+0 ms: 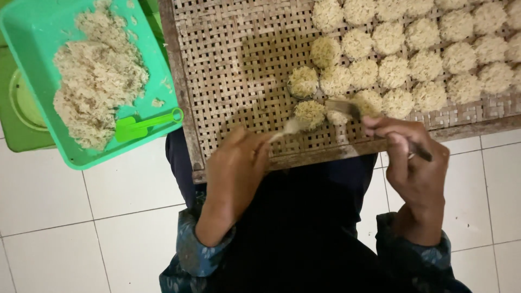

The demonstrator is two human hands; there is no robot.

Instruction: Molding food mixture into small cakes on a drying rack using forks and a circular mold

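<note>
Nearest the camera, a dark lap and patterned sleeves frame 2 hands over a woven bamboo tray. The left hand is closed around a pale fork-like tool whose tip touches the newest noodle nest at the tray's near edge. The right hand grips a dark-handled utensil lying against that same nest. Rows of finished nests fill the tray's right part; its left part is bare. A large heap of loose noodles remains in the green tub, beside a green spatula.
</note>
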